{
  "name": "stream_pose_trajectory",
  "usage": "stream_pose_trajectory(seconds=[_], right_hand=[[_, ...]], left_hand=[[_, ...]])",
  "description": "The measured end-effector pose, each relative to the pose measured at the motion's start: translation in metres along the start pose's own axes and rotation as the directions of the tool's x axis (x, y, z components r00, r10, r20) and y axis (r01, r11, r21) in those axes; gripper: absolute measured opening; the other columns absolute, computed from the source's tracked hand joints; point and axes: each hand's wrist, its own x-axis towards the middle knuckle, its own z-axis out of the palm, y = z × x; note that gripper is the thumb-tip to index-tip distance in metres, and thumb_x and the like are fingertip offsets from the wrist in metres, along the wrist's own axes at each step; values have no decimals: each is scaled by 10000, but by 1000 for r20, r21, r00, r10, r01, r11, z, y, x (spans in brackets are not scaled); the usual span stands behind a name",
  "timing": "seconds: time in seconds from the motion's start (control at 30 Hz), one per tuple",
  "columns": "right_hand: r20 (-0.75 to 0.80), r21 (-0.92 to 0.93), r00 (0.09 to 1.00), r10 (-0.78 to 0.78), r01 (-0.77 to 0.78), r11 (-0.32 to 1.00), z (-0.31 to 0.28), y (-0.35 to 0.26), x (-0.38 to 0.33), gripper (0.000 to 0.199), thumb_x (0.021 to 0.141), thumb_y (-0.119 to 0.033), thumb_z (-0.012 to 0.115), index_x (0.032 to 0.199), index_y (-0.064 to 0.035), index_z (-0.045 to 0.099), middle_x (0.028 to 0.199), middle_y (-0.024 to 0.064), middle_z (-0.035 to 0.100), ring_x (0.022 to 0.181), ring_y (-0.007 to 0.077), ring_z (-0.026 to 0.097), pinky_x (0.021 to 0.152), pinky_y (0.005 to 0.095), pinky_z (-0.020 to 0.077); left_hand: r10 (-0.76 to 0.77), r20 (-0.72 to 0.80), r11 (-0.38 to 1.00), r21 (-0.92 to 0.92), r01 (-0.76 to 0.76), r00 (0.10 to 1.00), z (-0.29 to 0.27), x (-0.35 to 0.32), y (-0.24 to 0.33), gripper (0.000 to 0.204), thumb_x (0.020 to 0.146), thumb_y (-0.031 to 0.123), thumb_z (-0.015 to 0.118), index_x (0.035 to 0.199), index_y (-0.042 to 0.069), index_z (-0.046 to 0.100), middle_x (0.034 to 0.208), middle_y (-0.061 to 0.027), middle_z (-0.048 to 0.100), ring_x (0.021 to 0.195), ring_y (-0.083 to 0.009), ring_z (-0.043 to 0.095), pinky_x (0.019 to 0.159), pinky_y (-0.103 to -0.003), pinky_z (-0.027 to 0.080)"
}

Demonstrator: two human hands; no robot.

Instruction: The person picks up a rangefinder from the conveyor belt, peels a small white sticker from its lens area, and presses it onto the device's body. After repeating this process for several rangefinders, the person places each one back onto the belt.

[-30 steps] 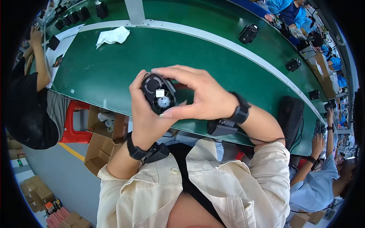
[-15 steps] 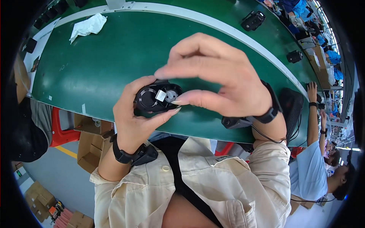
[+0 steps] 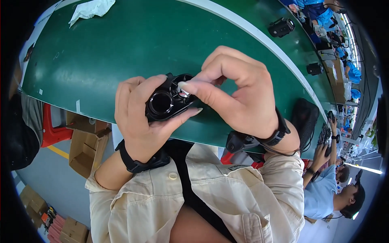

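Note:
In my left hand (image 3: 135, 115) is a black device (image 3: 172, 110) with two round, ring-edged openings side by side, held above the green table. My left fingers wrap its far left side and the thumb runs along its near edge. My right hand (image 3: 247, 91) is at the device's right-hand opening, thumb and index finger pinched together. Between them a small, shiny pale piece (image 3: 184, 93) shows at that opening, looking like a tab or sticker. My fingertips cover much of it, so its exact kind is unclear.
A crumpled white cloth (image 3: 91, 11) lies on the green table (image 3: 101, 52) at the far left. Beyond a pale rail (image 3: 259, 36) stand black devices (image 3: 281, 27). A black mesh case (image 3: 304, 119) lies right of my forearm. A co-worker (image 3: 322, 194) sits at the right.
My right hand has closed from spread fingers into a pinch at the device's right-hand opening. The device has tilted in my left hand. The view has shifted slightly.

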Motion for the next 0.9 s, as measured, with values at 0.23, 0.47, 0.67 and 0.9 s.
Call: stream_pose_trajectory(seconds=[0.23,0.47,0.67,0.9], right_hand=[[-72,17,997,1,0,1000,13,-4,-1,89,782,26,733,752,18,650,710,69,600,620,121,534,565,237,392],[-73,-107,996,-56,48,993,19,-8,0,95,785,32,725,761,15,634,743,67,574,687,119,538,601,232,394],[-89,129,996,26,-14,991,26,3,-1,85,799,28,715,808,5,634,916,75,540,816,125,532,700,235,420],[-200,210,972,124,-81,974,30,6,-5,104,741,-49,770,747,-46,667,879,65,609,755,140,537,638,257,400]], left_hand=[[64,-82,994,94,-57,995,-2,-5,-4,722,522,245,917,1127,67,565,847,-83,572,723,-264,530,607,-355,443],[150,-122,973,195,-125,981,1,-9,-7,694,540,242,911,1109,48,562,815,-90,535,674,-257,519,527,-343,432],[132,-96,977,181,-113,987,-1,-10,-5,684,550,217,900,1119,46,561,843,-96,535,711,-261,527,569,-347,445],[-170,75,981,-81,176,983,-16,1,9,697,563,162,858,1179,40,554,956,-122,559,802,-261,545,651,-339,454]])
